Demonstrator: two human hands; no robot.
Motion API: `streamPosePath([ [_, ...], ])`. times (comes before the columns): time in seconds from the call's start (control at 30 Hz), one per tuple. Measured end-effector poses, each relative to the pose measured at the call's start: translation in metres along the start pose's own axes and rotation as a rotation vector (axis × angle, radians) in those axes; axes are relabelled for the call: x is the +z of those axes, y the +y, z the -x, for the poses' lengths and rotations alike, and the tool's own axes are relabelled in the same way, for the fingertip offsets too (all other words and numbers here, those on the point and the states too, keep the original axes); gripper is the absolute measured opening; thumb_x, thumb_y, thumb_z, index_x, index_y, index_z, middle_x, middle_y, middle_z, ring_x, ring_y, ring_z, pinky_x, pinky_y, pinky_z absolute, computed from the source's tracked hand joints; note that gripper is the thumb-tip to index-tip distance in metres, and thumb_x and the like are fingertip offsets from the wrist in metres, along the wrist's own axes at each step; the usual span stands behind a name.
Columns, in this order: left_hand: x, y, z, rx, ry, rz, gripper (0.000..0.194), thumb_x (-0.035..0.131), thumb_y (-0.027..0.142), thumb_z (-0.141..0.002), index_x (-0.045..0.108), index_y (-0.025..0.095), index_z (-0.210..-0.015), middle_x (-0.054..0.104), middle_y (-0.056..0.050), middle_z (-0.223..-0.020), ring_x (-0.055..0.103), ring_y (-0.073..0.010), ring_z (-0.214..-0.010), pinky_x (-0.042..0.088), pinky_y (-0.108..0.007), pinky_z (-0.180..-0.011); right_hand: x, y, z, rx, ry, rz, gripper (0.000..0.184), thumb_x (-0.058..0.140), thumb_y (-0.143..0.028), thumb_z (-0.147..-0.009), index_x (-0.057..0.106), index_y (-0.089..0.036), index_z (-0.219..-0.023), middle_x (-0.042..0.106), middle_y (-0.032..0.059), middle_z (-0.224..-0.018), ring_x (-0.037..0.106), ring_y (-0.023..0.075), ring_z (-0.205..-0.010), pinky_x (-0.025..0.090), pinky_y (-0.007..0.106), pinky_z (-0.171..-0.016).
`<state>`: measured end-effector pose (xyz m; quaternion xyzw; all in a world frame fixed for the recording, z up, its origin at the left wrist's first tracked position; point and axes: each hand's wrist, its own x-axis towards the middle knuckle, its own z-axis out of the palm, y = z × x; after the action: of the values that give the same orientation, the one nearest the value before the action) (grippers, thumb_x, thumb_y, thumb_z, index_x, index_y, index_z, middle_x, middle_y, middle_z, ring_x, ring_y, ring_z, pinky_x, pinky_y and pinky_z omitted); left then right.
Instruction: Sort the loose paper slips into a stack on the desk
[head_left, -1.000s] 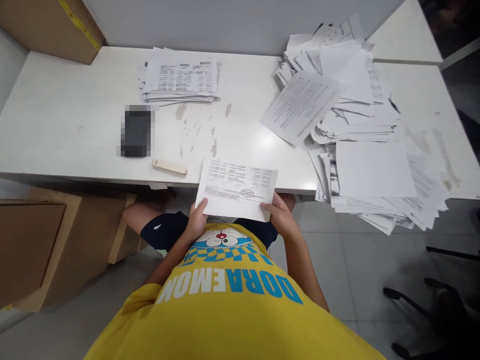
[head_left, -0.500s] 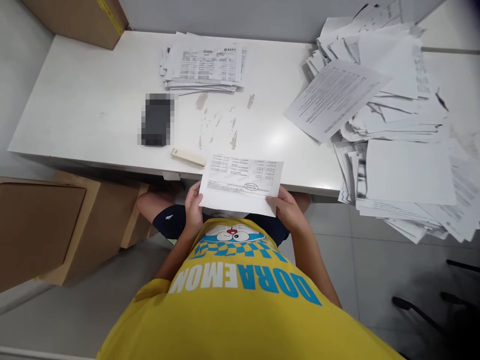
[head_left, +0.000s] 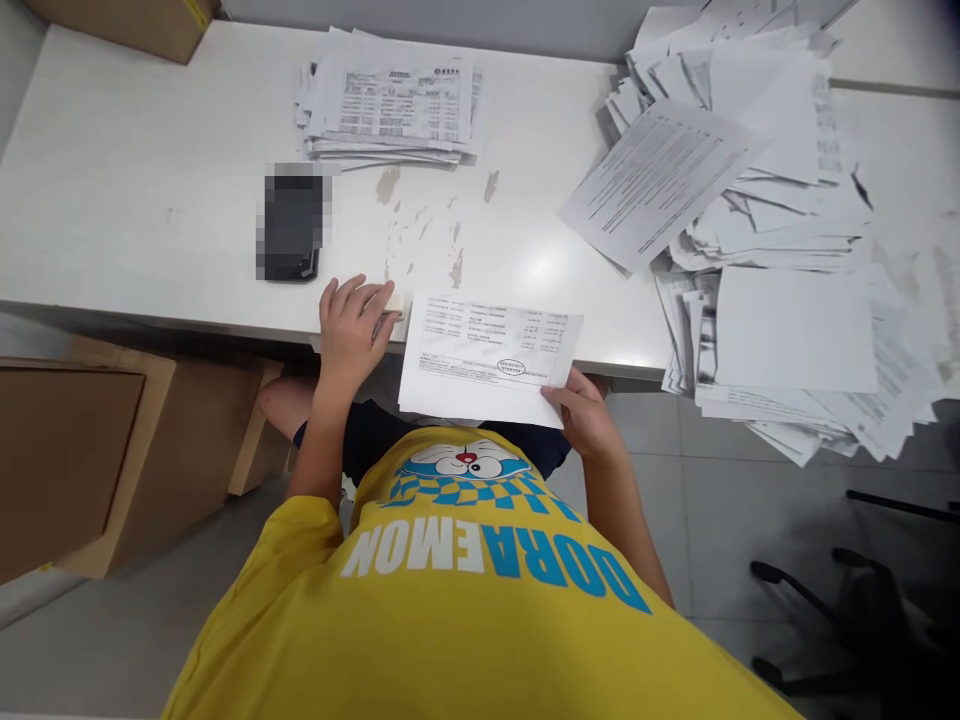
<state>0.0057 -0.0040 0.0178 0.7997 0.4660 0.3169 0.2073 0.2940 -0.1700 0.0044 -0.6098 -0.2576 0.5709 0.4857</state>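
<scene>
One hand to each thing: gripped the printed paper (head_left: 487, 350) by its near right side with the right hand (head_left: 589, 415), over the near edge of the white table (head_left: 525, 240). Reached the left hand (head_left: 349, 325) over a small cream-coloured object (head_left: 394, 305); could not tell whether gripped or merely touched. Judging by the layout, had only some papers in order: a fairly neat stack (head_left: 401, 105) far left, against a loose heap (head_left: 795, 330) at right.

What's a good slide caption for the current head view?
Right hand holds paper at the table edge; left hand covers a small pale stapler-like item.
</scene>
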Motion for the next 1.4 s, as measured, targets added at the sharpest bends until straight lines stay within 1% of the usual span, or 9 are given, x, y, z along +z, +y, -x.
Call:
streamPosePath([
  [0.13, 0.008, -0.006, -0.001, 0.071, 0.014, -0.191, 0.043, 0.040, 0.047, -0.101, 0.062, 0.024, -0.130, 0.066, -0.008, -0.121, 0.055, -0.0237, -0.122, 0.027, -0.046, -0.117, 0.002, -0.002, -0.003, 0.017, -0.029, 0.011, 0.049, 0.069, -0.036, -0.070, 0.068, -0.027, -0.118, 0.073, 0.0021, -0.123, 0.060, 0.0355, -0.126, 0.053, 0.053, -0.100],
  [0.3, 0.007, -0.008, 0.002, 0.118, -0.003, -0.277, 0.044, 0.033, 0.042, -0.103, 0.057, 0.025, -0.136, 0.065, -0.007, -0.125, 0.055, -0.0228, -0.121, 0.030, -0.044, -0.114, 0.008, -0.007, -0.009, 0.078, -0.090, 0.003, 0.049, 0.072, -0.038, -0.070, 0.068, -0.028, -0.118, 0.073, 0.0017, -0.124, 0.060, 0.0345, -0.127, 0.051, 0.052, -0.103],
  [0.5, 0.010, -0.012, 0.003, 0.129, 0.026, -0.282, 0.048, 0.030, 0.045, -0.102, 0.059, 0.025, -0.134, 0.067, -0.008, -0.127, 0.050, -0.0261, -0.129, 0.030, -0.045, -0.112, 0.009, -0.008, -0.015, 0.102, -0.087, -0.054, 0.043, 0.075, -0.034, -0.066, 0.071, -0.029, -0.109, 0.073, 0.0001, -0.122, 0.060, 0.0343, -0.127, 0.050, 0.052, -0.104],
  [0.73, 0.002, -0.009, 0.002, 0.131, -0.114, -0.299, 0.047, 0.030, 0.042, -0.103, 0.055, 0.025, -0.139, 0.061, -0.007, -0.140, 0.047, -0.0262, -0.134, 0.027, -0.045, -0.112, 0.007, -0.010, -0.018, 0.135, -0.075, -0.023, 0.044, 0.074, -0.035, -0.066, 0.070, -0.027, -0.108, 0.074, 0.0022, -0.121, 0.061, 0.0348, -0.124, 0.052, 0.052, -0.100],
  [0.9, -0.001, -0.015, 0.002, 0.182, -0.204, -0.318, 0.050, 0.037, 0.047, -0.101, 0.050, 0.025, -0.143, 0.056, -0.009, -0.147, 0.039, -0.0298, -0.143, 0.023, -0.046, -0.113, 0.002, -0.006, -0.022, 0.132, -0.090, -0.004, 0.045, 0.072, -0.036, -0.067, 0.069, -0.026, -0.111, 0.074, 0.0034, -0.120, 0.063, 0.0342, -0.122, 0.053, 0.051, -0.099],
  [1.07, 0.002, -0.019, 0.004, 0.194, -0.167, -0.367, 0.053, 0.035, 0.049, -0.100, 0.049, 0.022, -0.144, 0.057, -0.011, -0.145, 0.047, -0.0296, -0.136, 0.025, -0.045, -0.111, 0.001, -0.003, -0.027, 0.091, -0.123, 0.035, 0.046, 0.068, -0.035, -0.072, 0.068, -0.026, -0.117, 0.073, 0.0028, -0.122, 0.064, 0.0320, -0.119, 0.053, 0.049, -0.099],
  [1.17, 0.004, -0.023, 0.004, 0.210, -0.124, -0.359, 0.054, 0.034, 0.051, -0.099, 0.051, 0.023, -0.143, 0.059, -0.010, -0.143, 0.051, -0.0291, -0.130, 0.027, -0.045, -0.109, 0.000, -0.016, -0.021, 0.016, -0.147, 0.154, 0.045, 0.065, -0.033, -0.076, 0.067, -0.026, -0.120, 0.072, 0.0018, -0.123, 0.065, 0.0300, -0.117, 0.051, 0.048, -0.101],
  [1.27, 0.006, -0.027, 0.005, 0.237, -0.069, -0.336, 0.054, 0.030, 0.050, -0.100, 0.053, 0.025, -0.141, 0.060, -0.009, -0.142, 0.053, -0.0286, -0.127, 0.029, -0.046, -0.107, -0.011, -0.041, -0.010, -0.061, -0.127, 0.314, 0.040, 0.064, -0.033, -0.078, 0.069, -0.026, -0.117, 0.074, 0.0022, -0.117, 0.066, 0.0303, -0.110, 0.052, 0.047, -0.098],
  [1.4, 0.014, -0.036, 0.006, 0.272, 0.030, -0.362, 0.056, 0.029, 0.052, -0.099, 0.054, 0.025, -0.141, 0.061, -0.011, -0.141, 0.055, -0.0296, -0.125, 0.031, -0.046, -0.105, -0.032, -0.074, -0.019, -0.188, 0.106, 0.367, 0.037, 0.062, -0.030, -0.076, 0.070, -0.025, -0.112, 0.076, 0.0031, -0.102, 0.068, 0.0311, -0.100, 0.055, 0.047, -0.089],
])
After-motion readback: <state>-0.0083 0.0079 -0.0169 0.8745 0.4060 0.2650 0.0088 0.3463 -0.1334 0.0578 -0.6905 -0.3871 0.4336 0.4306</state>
